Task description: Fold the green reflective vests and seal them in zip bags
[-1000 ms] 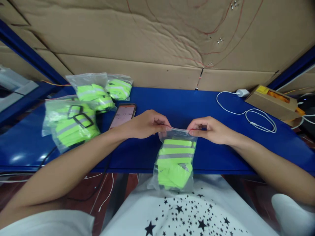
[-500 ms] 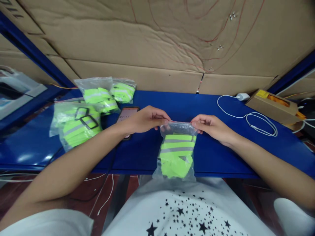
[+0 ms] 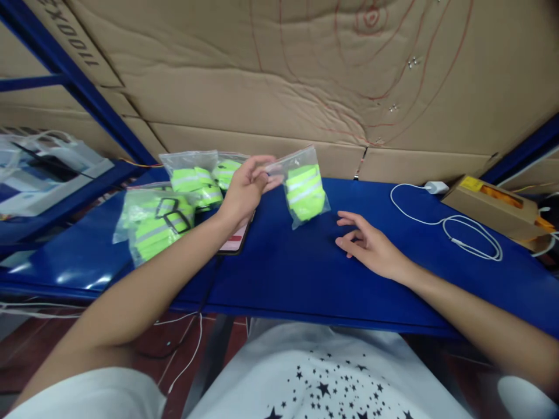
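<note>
A clear zip bag [image 3: 305, 187] with folded neon-yellow reflective straps inside is near the back of the blue table. My left hand [image 3: 248, 189] pinches it by its top-left corner, and the bag tilts to the right of my fingers. Below and to the right, my right hand [image 3: 367, 244] hovers over the table, fingers apart, with nothing in it. Under my left wrist a phone [image 3: 236, 243] lies partly hidden. To the left lie more zip bags of yellow straps, one with black buckles [image 3: 163, 227] showing through the plastic.
A white cable [image 3: 474, 235] with a charger plug [image 3: 437, 187] lies coiled on the blue table [image 3: 279, 279] at the right, beside a cardboard box [image 3: 493, 203] with orange contents. A cardboard sheet [image 3: 262, 99] stands along the back. White devices [image 3: 56, 180] sit at the far left.
The bag has moved from the table's front edge up and away to the back, in my left hand alone. My right hand has let go of its top edge and opened.
</note>
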Motion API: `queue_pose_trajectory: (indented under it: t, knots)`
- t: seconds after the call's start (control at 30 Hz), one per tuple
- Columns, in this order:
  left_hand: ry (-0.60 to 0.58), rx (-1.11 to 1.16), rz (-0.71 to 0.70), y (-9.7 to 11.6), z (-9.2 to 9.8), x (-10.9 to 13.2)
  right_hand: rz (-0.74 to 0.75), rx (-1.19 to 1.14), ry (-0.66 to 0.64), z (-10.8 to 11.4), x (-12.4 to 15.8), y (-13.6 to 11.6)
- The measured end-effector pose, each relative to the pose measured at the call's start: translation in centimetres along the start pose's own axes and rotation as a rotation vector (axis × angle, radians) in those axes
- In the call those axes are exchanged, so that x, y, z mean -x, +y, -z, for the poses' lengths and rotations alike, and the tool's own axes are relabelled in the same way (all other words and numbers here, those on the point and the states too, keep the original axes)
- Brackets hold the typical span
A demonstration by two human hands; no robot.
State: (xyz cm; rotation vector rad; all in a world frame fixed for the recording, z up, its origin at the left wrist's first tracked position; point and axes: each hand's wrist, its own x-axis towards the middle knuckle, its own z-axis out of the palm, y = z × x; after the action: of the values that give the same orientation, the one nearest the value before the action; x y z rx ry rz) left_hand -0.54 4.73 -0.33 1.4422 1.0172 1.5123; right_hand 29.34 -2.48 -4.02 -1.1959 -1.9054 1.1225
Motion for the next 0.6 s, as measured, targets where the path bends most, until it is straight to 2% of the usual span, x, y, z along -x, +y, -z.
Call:
queue_pose_trajectory:
  t: [0.13, 0.2, 0.27, 0.37, 0.47, 0.53, 0.6]
  knots:
    - [0.029, -0.233, -0.131, -0.3, 3.4, -3.1, 0.186, 0.249, -0.050, -0.5, 0.8, -0.1]
    - [0.004, -0.461, -0.182, 0.8, 5.9, -4.0, 0.276, 0.388, -0.100, -1.0, 1.1, 0.1]
    - [-0.038, -0.726, -0.217, 2.5, 8.7, -3.7, 0.368, 0.541, -0.133, -1.3, 0.8, 0.3]
    - [-0.109, -1.034, -0.250, 5.2, 12.8, -1.1, 0.508, 0.784, -0.048, -0.9, -1.8, 0.0]
    - [-0.085, -1.219, -0.171, 6.8, 16.2, 3.0, 0.625, 0.950, 0.129, 0.3, -6.8, -0.5]
    - [-0.026, -1.296, -0.067, 6.8, 18.0, 5.7, 0.675, 1.015, 0.119, 0.8, -10.9, -0.7]
    - [0.051, -1.300, 0.023, 6.2, 19.3, 7.7, 0.735, 1.022, 0.017, 0.4, -14.8, -0.7]
